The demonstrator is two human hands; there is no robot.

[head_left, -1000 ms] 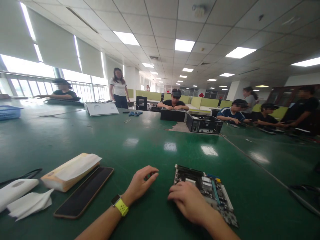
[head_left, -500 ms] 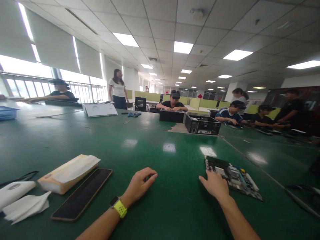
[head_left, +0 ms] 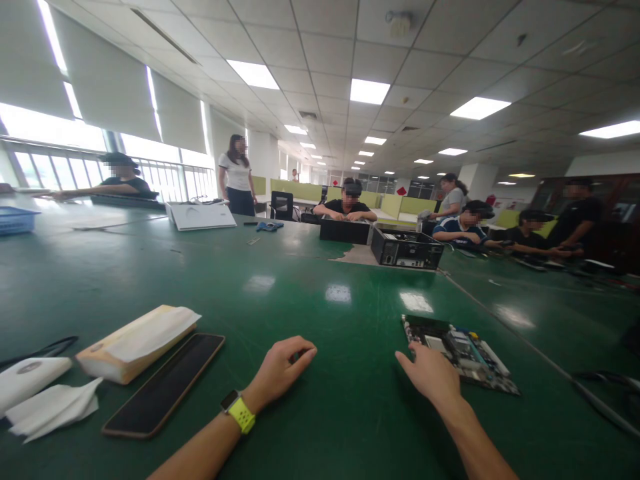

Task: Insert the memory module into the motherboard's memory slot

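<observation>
My left hand (head_left: 283, 363) rests on the green tabletop with its fingers loosely curled and the thumb apart; nothing shows in it. A lime-banded watch (head_left: 241, 412) is on that wrist. On the other side, my right hand (head_left: 434, 375) lies over the near left edge of a computer motherboard (head_left: 480, 360). Its thumb is spread away to the left, while the other fingers reach onto the board's edge and are partly hidden. Flat on the table, the motherboard shows a pale socket, slots and connectors.
To the left lie a smartphone (head_left: 167, 387), a tissue pack (head_left: 137, 343), a crumpled tissue (head_left: 55, 410) and a white object (head_left: 30, 380) beside a black cable. Ahead stands an open computer case (head_left: 407, 250), near a seated person (head_left: 350, 200). Dark cables (head_left: 607, 380) lie at right.
The motherboard has shifted slightly left and turned a little under my right hand. My left hand has stayed nearly still. A person at the back right has moved left.
</observation>
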